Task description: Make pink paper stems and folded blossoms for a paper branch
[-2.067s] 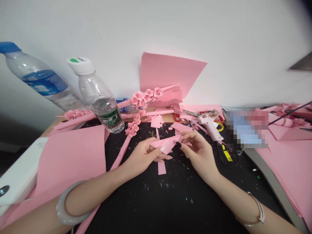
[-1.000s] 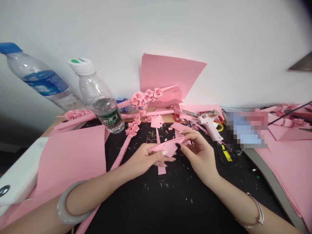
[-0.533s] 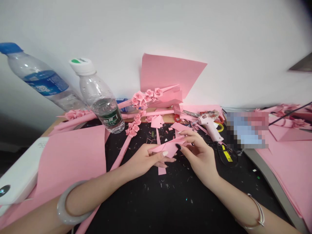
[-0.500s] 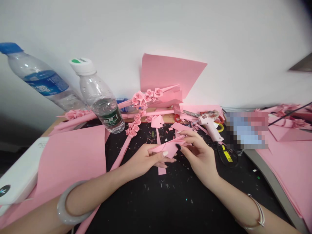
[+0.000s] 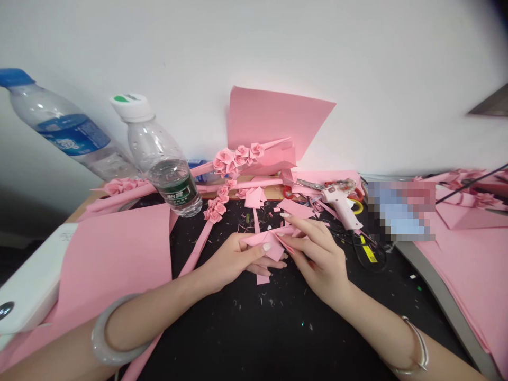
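Note:
A folded piece of pink paper [image 5: 270, 242] is held between my left hand [image 5: 234, 259] and my right hand [image 5: 317, 259], above a black work mat [image 5: 222, 328]. My left thumb lies on top of the paper, and my right fingertips pinch its right-hand fold. A narrow pink paper strip [image 5: 262, 279] shows beneath my left fingers. Scattered paper scraps [image 5: 294, 208] lie just beyond my right fingers. A pale bangle [image 5: 115, 330] circles my left wrist, and a thin silver bangle [image 5: 415, 346] circles my right.
Beyond my hands stand pink paper roses on stems [image 5: 234, 161] and a tall pink sheet [image 5: 273, 119] against a white wall. A pink glue gun [image 5: 339, 207] lies to the right. Two plastic bottles [image 5: 169, 164] [image 5: 67, 121] lie at the left, beside a large pink sheet [image 5: 111, 259].
My right hand has rotated and its fingers have moved down onto the paper's right fold. The paper now looks more tightly folded, and my left hand has barely moved.

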The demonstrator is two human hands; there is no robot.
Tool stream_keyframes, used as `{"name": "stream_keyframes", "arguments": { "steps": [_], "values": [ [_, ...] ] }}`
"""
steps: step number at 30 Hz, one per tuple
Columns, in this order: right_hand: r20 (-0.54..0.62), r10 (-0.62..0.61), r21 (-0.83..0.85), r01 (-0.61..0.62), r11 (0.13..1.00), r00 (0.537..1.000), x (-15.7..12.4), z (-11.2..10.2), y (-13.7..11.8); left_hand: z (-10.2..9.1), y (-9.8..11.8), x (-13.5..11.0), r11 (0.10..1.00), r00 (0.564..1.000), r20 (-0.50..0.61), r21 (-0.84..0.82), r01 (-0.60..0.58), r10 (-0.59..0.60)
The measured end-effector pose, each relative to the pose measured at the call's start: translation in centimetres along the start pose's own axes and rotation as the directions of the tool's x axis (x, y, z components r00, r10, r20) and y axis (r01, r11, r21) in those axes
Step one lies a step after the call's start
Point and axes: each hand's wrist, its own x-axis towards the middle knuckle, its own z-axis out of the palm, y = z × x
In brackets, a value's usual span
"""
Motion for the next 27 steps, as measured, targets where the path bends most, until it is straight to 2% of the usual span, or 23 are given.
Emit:
{"name": "stream_keyframes", "arguments": {
  "steps": [3,6,10,19,23,25,27],
  "values": [
    [-0.028,-0.064,-0.065,0.062,0.996,0.998,0.0,-0.3,0.0,-0.1,-0.1,0.0,1.000,1.000,0.001,-0.022,0.007,-0.007],
    [0.021,-0.116,-0.090,0.117,0.989,0.993,0.0,-0.6,0.2,0.0,0.0,0.0,0.999,1.000,-0.006,-0.047,0.018,-0.018],
    [0.142,-0.147,-0.035,0.153,0.988,0.979,0.0,-0.7,0.8,0.0,0.3,0.0,0.996,0.999,-0.029,-0.089,0.029,-0.032],
    [0.269,-0.177,0.090,0.158,0.983,0.947,0.5,-0.8,1.3,-0.3,0.2,0.2,0.997,0.999,-0.040,-0.066,0.029,-0.032],
    [0.249,-0.088,0.121,0.060,0.991,0.965,0.6,-0.7,0.9,-0.2,0.3,0.2,0.998,0.999,-0.043,-0.064,0.014,-0.017],
    [0.221,0.043,0.122,-0.071,0.990,0.974,0.5,-0.6,0.6,-0.2,0.3,0.2,0.998,0.999,-0.044,-0.065,0.011,-0.014],
    [0.202,0.184,0.164,-0.218,0.962,0.962,0.4,-0.4,0.4,-0.1,0.4,0.1,0.998,0.999,-0.039,-0.062,0.010,-0.012]
  ]
}}
